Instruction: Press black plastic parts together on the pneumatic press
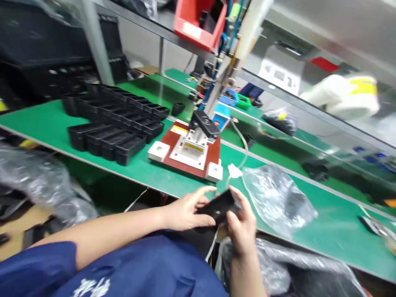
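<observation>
A black plastic box-shaped part (216, 208) is held between my two hands, just in front of the bench edge. My left hand (188, 209) grips its left end, thumb on the near face and fingers behind. Around the right end, my right hand (243, 218) has its thumb on the near side and its fingers over the far edge. A small light spot, perhaps a hole, shows on the part's face. Beyond my hands stands a press fixture (190, 150) with a reddish-brown base and two white corner blocks. A black block sits at the top of its metal mount.
Rows of similar black boxes (108, 140) stand on the green bench (136, 175) to the left. A clear plastic bag (278, 198) lies to the right, near a white cable. A red bin (201, 24) sits on the overhead shelf. Plastic-wrapped bundles flank me below the bench.
</observation>
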